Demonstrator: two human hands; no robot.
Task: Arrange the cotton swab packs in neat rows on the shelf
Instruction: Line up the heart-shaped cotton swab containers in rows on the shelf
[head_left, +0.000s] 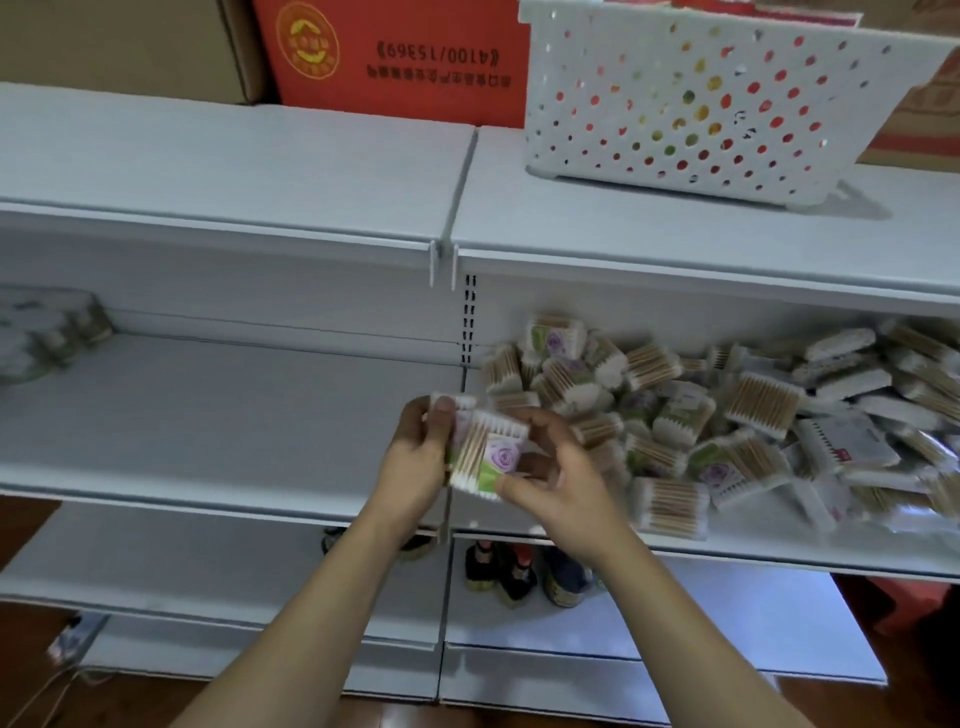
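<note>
- Now both hands hold cotton swab packs in front of the middle shelf (218, 415): the left hand (415, 457) grips a small stack, and the right hand (550, 467) pinches the front pack (488, 454).
- Square the edges together before setting them down.
- Start a row on the bare left bay, labels facing out.
- Probably two or three packs are held; blur hides the count.
- The loose pile (727, 415) waits on the right.

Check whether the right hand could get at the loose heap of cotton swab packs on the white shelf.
Probably yes: the heap lies just beside the right hand, nothing between, though it already holds a rose-printed pack.
</note>
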